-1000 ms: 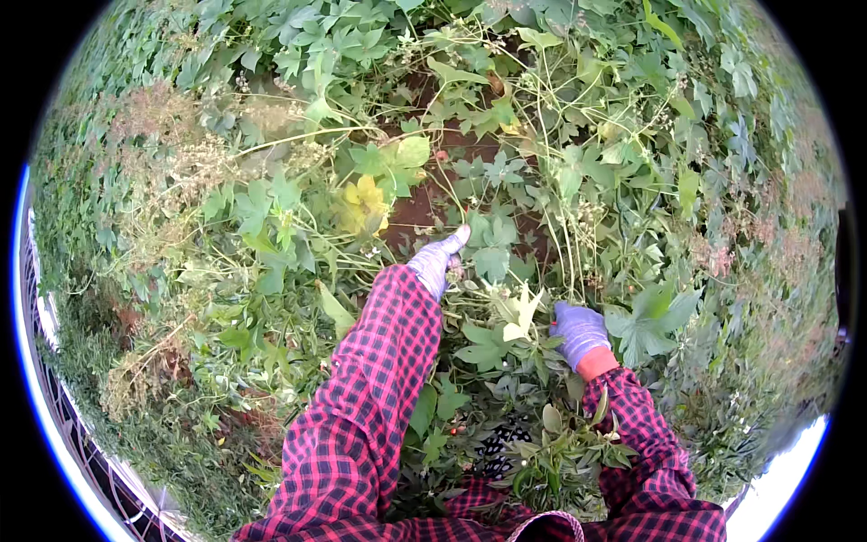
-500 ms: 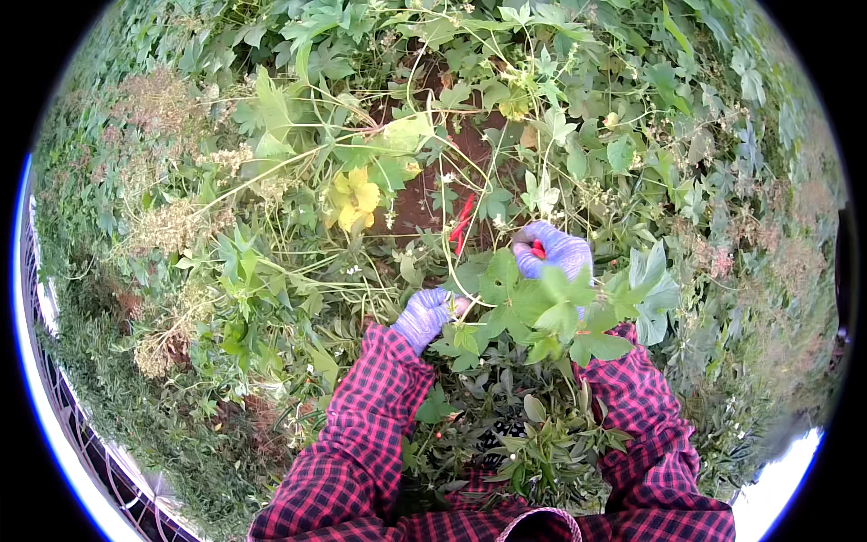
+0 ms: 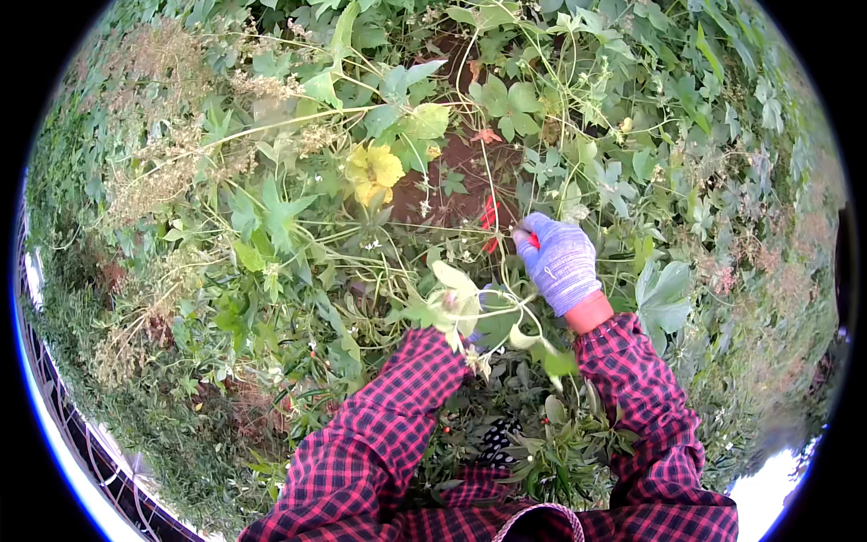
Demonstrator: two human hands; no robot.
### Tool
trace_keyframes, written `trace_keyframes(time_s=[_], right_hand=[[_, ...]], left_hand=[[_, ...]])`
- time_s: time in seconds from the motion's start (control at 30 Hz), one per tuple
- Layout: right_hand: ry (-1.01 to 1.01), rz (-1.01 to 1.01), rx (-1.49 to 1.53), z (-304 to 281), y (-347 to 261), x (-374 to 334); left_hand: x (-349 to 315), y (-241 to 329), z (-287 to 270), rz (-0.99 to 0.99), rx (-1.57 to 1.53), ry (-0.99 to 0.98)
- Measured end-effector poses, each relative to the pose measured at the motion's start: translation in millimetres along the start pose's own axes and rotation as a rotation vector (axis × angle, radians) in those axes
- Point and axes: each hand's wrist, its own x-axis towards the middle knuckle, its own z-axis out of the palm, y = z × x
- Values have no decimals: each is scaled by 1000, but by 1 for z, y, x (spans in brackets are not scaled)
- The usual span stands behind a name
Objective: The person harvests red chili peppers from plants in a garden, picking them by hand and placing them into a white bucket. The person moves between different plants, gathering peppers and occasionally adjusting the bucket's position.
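**Two plaid sleeves reach forward, gloved hands ahead**

Both forearms enter from the lower edge in red-and-black checked sleeves. The right hand point(image 3: 562, 262), in a lilac knit glove with an orange cuff, is stretched forward, back upward, fingers curled closed at the tips. The left hand point(image 3: 477, 316) sits lower and nearer, mostly hidden; its grip cannot be made out.

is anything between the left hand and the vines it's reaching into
Yes. Pale green leaves lie over the left hand, hiding nearly all of it, with thin vine stems crossing to the right hand, which grips a red-handled tool above the bare soil.
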Motion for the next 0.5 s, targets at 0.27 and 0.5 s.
trace_keyframes(time_s=[0.27, 0.5], right_hand=[[-517, 302, -106, 140, 69, 44], [-463, 222, -45, 111, 61, 27]], left_hand=[[-12, 120, 33, -151, 1095, -167], [7, 35, -13, 190, 415, 77]])
